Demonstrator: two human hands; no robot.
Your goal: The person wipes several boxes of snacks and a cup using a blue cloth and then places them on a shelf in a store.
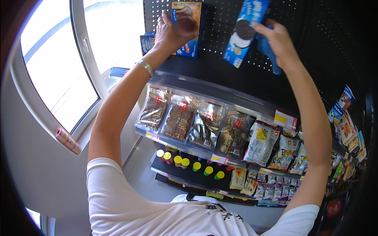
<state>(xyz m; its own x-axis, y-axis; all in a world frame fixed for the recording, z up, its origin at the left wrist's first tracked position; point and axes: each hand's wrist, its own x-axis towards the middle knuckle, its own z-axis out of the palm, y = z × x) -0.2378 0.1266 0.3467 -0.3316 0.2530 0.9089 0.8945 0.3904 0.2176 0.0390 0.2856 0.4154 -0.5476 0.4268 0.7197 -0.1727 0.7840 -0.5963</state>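
My left hand (pixel 174 34), with a bracelet at the wrist, is spread against the front of a blue and orange box (pixel 192 50) with a cup pictured on it, at the upper shelf. My right hand (pixel 273 37) grips a blue cookie box (pixel 243 32) by its right edge, thumb on the front; the box tilts in front of the black pegboard. A blue cloth (pixel 265 48) hangs under the right palm, partly hidden by the hand. Behind the left hand, a smaller blue box (pixel 147 43) shows at the shelf's left end.
Below is a shelf with clear bags of dried food (pixel 180 118) and snack bags (pixel 261 143). Lower down stand yellow-lidded and green-lidded containers (pixel 185 162) and small packets (pixel 268 191). A window (pixel 76 59) is at left, with label rolls (pixel 68 141) on its sill. Bagged goods (pixel 347 126) fill the right.
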